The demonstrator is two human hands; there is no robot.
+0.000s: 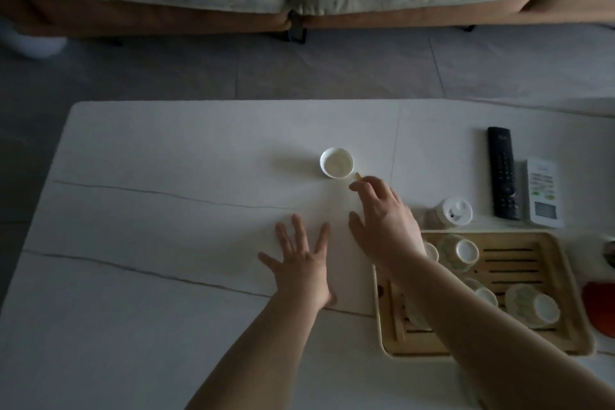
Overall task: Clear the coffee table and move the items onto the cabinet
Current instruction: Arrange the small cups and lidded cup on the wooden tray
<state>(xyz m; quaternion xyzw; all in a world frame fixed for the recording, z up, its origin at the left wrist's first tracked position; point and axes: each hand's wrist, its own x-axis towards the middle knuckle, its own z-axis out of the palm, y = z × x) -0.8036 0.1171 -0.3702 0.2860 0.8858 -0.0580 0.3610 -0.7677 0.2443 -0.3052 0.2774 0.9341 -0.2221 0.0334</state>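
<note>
- A person's right hand [382,226] reaches across a white coffee table [166,210] toward a small white cup [336,162] standing upright just beyond its fingertips; the fingers are loosely extended and hold nothing, with a small yellowish shape at the fingertip too unclear to name.
- The left hand [304,263] hovers or rests flat beside the right, fingers spread and released; whether it touches the tabletop cannot be told.
- Under the right forearm lies a bamboo tea tray [562,326] carrying several overturned cups; past the right wrist stand a lidded jar [456,211], a black remote [503,173] and a white remote [543,193].
- The step appears to be collecting the lone cup; next, the fingers would need to close round its rim or wall, then lift it clear; the cabinet is out of view.
</note>
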